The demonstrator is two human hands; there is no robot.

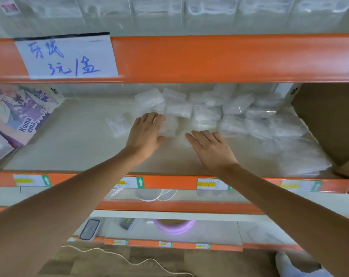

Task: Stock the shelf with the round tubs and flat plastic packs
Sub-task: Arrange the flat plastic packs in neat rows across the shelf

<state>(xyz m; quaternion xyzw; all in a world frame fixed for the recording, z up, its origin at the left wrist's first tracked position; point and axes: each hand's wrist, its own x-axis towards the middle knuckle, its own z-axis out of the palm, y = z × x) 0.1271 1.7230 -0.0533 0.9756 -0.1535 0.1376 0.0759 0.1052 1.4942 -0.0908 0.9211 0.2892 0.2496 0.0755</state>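
Observation:
Both my hands reach into the middle shelf [79,146]. My left hand [145,134] grips a small clear flat plastic pack [169,126] between curled fingers and thumb, at the near left edge of a pile of clear packs [219,112]. The pile spreads across the back and right of the shelf. My right hand [209,148] lies flat on the shelf just right of the left one, fingers straight and pointing toward the pile. One loose pack [117,124] lies alone to the left. No round tub shows clearly.
A cardboard box [329,120] blocks the shelf's right end. A printed carton [19,110] leans at the left. An orange beam [209,56] with a handwritten paper sign [67,56] hangs low overhead. Lower shelves hold a white round item [149,194] and a pink ring [175,224].

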